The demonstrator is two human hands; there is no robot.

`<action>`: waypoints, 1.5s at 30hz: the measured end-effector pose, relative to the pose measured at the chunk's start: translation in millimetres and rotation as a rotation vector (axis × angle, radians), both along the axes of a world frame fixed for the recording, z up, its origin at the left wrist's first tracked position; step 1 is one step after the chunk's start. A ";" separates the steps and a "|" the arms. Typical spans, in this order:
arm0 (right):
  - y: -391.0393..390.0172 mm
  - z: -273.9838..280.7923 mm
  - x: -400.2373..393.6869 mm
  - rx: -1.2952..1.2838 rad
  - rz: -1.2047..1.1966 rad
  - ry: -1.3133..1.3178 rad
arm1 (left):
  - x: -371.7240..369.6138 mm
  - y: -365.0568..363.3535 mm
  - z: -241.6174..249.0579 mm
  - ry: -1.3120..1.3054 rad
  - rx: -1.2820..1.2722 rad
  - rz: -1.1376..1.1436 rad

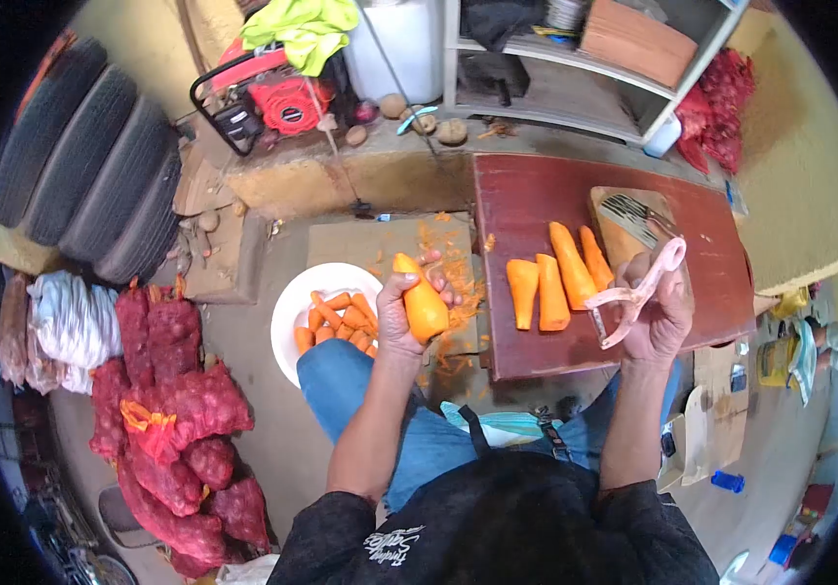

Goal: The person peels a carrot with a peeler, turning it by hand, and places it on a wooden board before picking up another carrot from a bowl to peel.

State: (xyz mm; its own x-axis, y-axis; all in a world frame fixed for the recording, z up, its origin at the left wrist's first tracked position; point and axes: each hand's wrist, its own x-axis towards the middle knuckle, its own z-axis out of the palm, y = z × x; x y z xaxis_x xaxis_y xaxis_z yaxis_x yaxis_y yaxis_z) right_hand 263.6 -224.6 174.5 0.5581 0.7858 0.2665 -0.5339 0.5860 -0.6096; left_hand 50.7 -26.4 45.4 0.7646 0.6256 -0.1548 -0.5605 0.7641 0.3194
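My left hand (405, 317) is wrapped round a thick peeled carrot (427, 310), held over the floor between my knees. In my right hand (660, 317) is a pale pink Y-shaped peeler (633, 300), raised above the near right part of the red table. Several peeled carrots (553, 292) lie side by side on the table, left of the peeler. Below and left of my left hand, a white basin (287, 304) holds several smaller carrots (329, 314). Orange peelings (458, 263) are scattered on cardboard on the floor.
The red table (526, 185) carries a wooden board (623, 239) with a metal grater (633, 216) on it. Red mesh sacks (185, 400) and stacked tyres (77, 166) stand at left. A red generator (287, 102) and a grey shelf (575, 73) are at the back.
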 end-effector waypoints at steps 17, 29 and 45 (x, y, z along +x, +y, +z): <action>-74.5 -91.7 44.3 -0.370 -0.246 0.105 | 169.8 -3.1 3.4 0.886 1.077 -0.085; -51.5 -104.9 19.3 -0.394 -0.131 0.137 | 183.0 -32.3 -32.0 1.164 1.450 0.557; 84.1 -112.2 -74.8 -0.453 0.425 -0.019 | -26.3 131.7 -50.5 1.126 1.194 -0.040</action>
